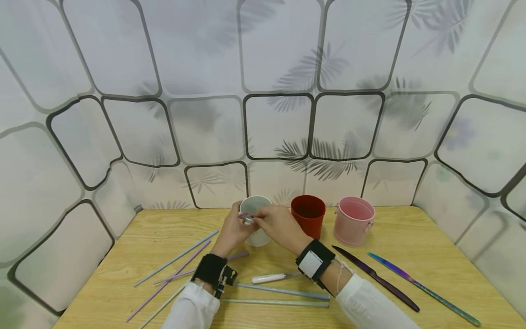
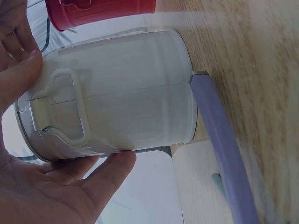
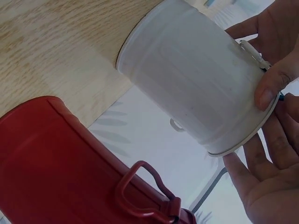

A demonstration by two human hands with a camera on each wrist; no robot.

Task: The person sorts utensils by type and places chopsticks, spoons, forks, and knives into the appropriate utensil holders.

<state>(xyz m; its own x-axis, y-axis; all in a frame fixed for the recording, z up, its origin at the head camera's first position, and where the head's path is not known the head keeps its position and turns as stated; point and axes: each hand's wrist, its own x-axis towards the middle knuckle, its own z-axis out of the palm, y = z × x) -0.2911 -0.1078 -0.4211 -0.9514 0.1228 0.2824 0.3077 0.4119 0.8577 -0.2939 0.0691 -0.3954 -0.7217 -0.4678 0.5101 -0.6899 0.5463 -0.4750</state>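
A white metal bucket (image 1: 260, 236) stands on the table, its side handle (image 2: 83, 114) plain in the left wrist view. My left hand (image 1: 233, 232) grips it near the rim, fingers along the wall. My right hand (image 1: 282, 225) reaches over the rim from the other side. Its thumb and fingertips pinch a small, thin purple piece (image 1: 244, 215) just over the opening. Most of that piece is hidden by the fingers, so I cannot tell its kind.
To the right stand a red bucket (image 1: 308, 219) and a pink bucket (image 1: 354, 224). A dark purple table knife (image 1: 371, 273) and a rainbow knife (image 1: 423, 287) lie before them. Several thin coloured sticks (image 1: 176, 258) and a white-handled utensil (image 1: 269, 278) lie nearer. A patterned curtain (image 1: 279, 128) encloses the table.
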